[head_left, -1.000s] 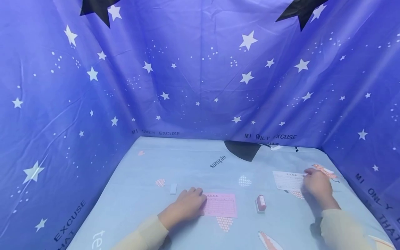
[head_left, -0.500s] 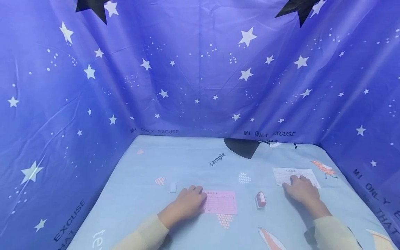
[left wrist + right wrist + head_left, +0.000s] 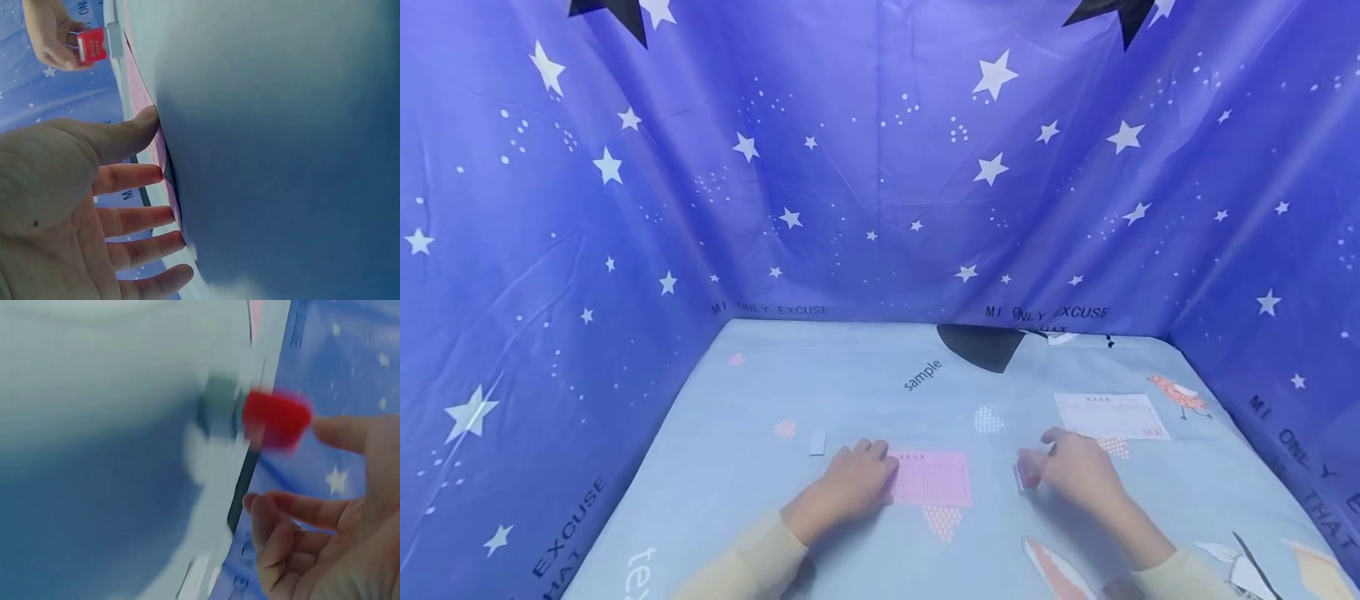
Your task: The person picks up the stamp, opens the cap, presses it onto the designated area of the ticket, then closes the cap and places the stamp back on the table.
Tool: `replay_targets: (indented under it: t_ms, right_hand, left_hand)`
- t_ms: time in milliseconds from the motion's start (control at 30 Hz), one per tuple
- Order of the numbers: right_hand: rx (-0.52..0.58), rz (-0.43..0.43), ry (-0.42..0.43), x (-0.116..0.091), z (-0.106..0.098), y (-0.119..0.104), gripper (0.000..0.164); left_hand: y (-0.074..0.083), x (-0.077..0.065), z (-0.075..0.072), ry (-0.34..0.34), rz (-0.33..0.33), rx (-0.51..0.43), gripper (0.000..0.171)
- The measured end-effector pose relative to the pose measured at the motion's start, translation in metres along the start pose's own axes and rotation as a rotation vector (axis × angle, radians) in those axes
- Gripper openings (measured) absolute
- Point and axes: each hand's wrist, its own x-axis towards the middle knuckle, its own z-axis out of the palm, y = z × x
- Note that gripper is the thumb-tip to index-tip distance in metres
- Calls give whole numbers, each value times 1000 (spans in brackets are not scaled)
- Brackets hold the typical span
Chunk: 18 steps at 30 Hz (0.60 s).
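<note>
My left hand point(image 3: 847, 486) rests its fingertips on the left edge of a pink printed form point(image 3: 934, 479); in the left wrist view its fingers are straight and spread along the paper's edge. My right hand point(image 3: 1084, 475) is at a small red stamp point(image 3: 1030, 472) with a pale base, standing right of the pink form. In the blurred right wrist view the thumb is close to the red stamp point(image 3: 278, 420), while the other fingers are loosely bent and apart from it. A white printed form point(image 3: 1111, 414) lies beyond the right hand, with a small reddish mark at its lower right corner.
A small pale rectangular piece point(image 3: 818, 442) lies left of the left hand. The light blue cloth point(image 3: 850, 367) has printed hearts, a bird and lettering. Blue curtains point(image 3: 880, 167) with stars enclose the table at the back and both sides.
My right hand has come off the white form, moving left and nearer to reach the red stamp. The left hand stays on the pink form. The head view has tilted slightly.
</note>
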Motion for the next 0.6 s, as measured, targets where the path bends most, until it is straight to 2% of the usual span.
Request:
replay_targets:
  t_ms: [133, 233, 367, 500, 600]
  right_hand:
    - [-53, -45, 62, -9, 16, -15, 43]
    - [-52, -67, 68, -13, 22, -17, 28]
    - [-49, -105, 90, -17, 27, -20, 23]
    - [12, -226, 139, -21, 31, -31, 15]
    - [106, -341, 111, -25, 34, -43, 14]
  left_hand:
    - [0, 0, 0, -6, -4, -8, 41]
    - [0, 1, 3, -13, -3, -20, 42]
    - [0, 2, 3, -8, 1, -21, 42]
    - [-1, 2, 1, 0, 0, -16, 43]
    - [-2, 1, 1, 2, -4, -15, 43]
